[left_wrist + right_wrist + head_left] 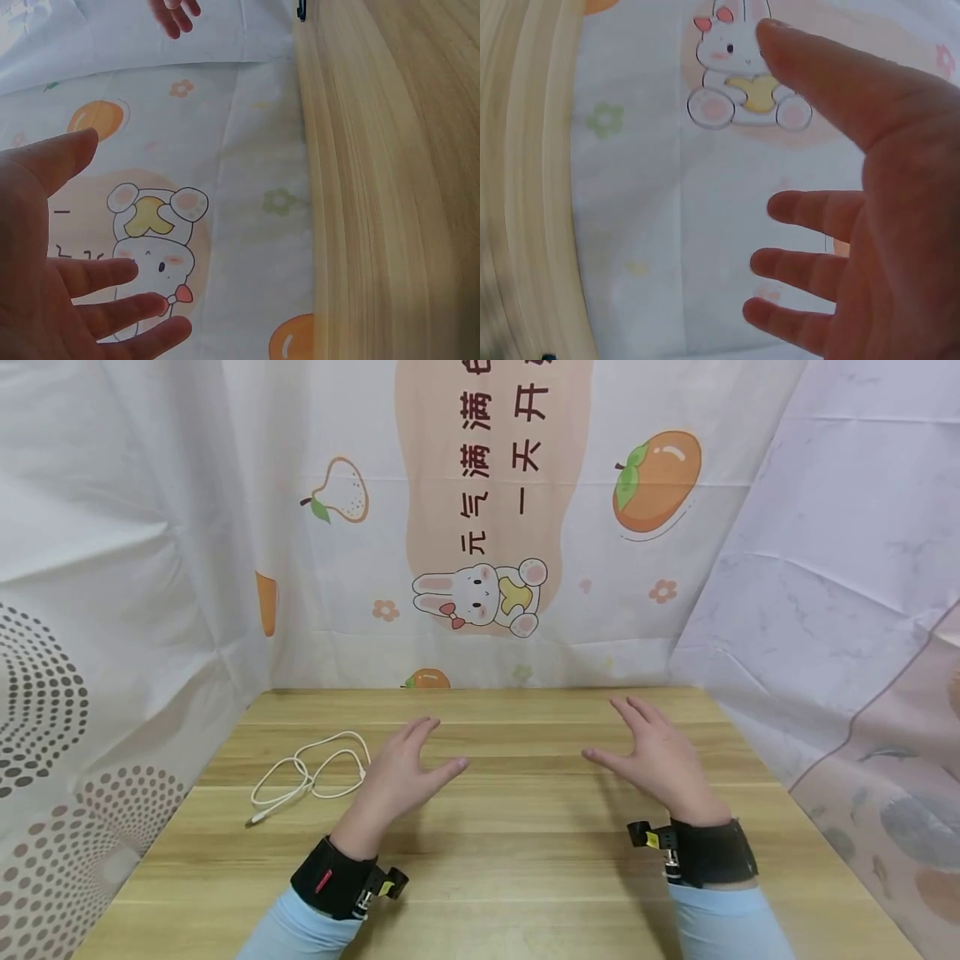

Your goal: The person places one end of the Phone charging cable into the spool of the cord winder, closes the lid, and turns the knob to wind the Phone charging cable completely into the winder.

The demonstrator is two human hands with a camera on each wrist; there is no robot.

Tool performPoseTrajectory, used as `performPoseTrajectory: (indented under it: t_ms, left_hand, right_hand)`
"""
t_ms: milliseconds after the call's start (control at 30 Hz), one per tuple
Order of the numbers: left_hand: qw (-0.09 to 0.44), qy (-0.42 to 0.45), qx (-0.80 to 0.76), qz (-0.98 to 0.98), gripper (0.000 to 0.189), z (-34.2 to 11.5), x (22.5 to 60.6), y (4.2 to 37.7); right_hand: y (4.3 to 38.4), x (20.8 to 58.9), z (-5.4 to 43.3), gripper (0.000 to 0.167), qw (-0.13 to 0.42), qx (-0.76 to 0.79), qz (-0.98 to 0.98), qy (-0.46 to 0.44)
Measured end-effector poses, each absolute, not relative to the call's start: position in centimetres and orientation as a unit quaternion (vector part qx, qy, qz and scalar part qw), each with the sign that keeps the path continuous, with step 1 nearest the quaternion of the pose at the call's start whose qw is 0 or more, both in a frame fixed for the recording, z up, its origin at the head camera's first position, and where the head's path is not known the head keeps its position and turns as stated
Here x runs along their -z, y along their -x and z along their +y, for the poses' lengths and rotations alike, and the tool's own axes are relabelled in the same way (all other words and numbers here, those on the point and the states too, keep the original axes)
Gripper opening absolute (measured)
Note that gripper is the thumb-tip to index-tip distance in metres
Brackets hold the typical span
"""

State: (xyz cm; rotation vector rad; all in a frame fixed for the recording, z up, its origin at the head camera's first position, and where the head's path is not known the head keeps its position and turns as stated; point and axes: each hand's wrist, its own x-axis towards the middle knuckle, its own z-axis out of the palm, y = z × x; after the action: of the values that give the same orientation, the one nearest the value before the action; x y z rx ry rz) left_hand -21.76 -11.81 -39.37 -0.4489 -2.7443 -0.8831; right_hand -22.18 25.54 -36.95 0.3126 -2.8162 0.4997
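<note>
A white charging cable (pixel 300 770) lies in loose loops on the left part of the wooden table, a metal plug at its near end. My left hand (pixel 405 772) hovers just right of the cable and overlaps its right edge in the head view. Its thumb and fingers are spread, and nothing is between them in the left wrist view. Over the right side of the table is my right hand (pixel 660 762), thumb apart from relaxed, spread fingers (pixel 802 274), likewise holding nothing. The palms face each other across a wide gap.
A wooden table (pixel 510 860) spreads beneath both arms. Behind it hangs a white curtain (pixel 337 602) printed with fruit, a rabbit and writing. More patterned cloth hangs at the left and right. Each wrist wears a black strap (pixel 712 853) with a small camera.
</note>
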Motion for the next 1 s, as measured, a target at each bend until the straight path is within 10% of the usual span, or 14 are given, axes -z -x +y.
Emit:
performPoseTrajectory:
  t_ms: [1000]
  left_hand:
    - [0.047,0.117,0.286,-0.95,0.069,-11.3,40.7,22.3]
  right_hand:
    - [22.7,39.6,34.1,0.111,-0.031,-0.199,-0.979,-0.032]
